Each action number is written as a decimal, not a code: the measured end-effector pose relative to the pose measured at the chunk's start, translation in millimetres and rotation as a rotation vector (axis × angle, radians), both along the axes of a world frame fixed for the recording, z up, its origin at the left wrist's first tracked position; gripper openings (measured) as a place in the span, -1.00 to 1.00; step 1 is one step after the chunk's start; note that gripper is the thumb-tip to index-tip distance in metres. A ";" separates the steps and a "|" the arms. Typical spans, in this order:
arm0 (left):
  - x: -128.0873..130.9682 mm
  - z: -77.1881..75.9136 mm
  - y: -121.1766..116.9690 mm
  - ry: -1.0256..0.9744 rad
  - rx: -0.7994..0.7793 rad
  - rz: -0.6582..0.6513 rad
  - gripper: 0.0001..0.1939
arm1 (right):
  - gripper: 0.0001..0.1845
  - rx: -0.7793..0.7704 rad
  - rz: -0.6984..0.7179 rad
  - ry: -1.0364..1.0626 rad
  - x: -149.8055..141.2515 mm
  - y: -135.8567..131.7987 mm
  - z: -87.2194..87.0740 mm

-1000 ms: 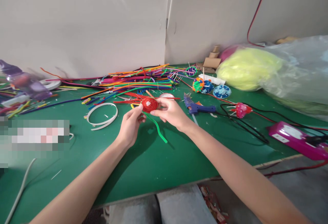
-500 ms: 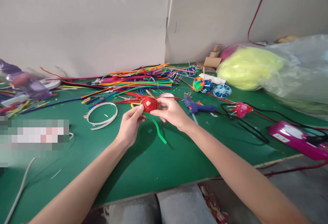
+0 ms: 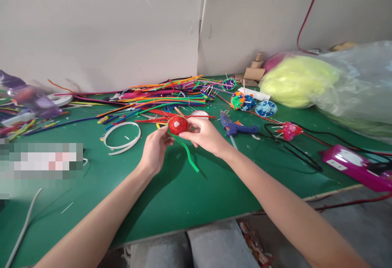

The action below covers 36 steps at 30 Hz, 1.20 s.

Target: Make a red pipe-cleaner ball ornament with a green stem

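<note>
Between my two hands, above the green table, is a round red coil of pipe cleaner with a white spot at its middle. My left hand pinches its left edge between thumb and fingers. On the right edge, my right hand is closed the same way. A green pipe cleaner runs along the coil's lower rim, and its free end hangs toward me. Behind the coil lie loose red pipe cleaners. The undersides of my fingers are hidden.
Coloured pipe cleaners are heaped along the wall. A blue glue gun lies right of my hands, its black cord near a magenta power strip. A white strip loop is at left; plastic bags fill the back right.
My left thumb has shifted slightly at the coil's left edge, showing more of the green pipe cleaner there. Both hands keep their hold, and the rest looks the same.
</note>
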<state>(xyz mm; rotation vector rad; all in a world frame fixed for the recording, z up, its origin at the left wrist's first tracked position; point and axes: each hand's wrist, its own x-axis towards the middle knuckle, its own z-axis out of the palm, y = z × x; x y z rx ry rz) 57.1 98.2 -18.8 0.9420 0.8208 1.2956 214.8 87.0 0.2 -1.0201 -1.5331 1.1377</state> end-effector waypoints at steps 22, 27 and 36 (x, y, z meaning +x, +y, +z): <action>0.5 1.8 -1.1 0.032 0.016 0.009 -0.83 | -0.84 0.007 0.008 -0.017 0.3 -0.2 0.5; 0.4 1.4 -0.8 0.021 0.012 0.005 -0.83 | -0.82 0.004 0.009 -0.013 0.3 -0.5 0.6; 1.5 3.0 -2.1 0.011 0.007 0.004 -0.85 | -0.82 0.096 -0.028 -0.107 -1.0 0.2 -2.3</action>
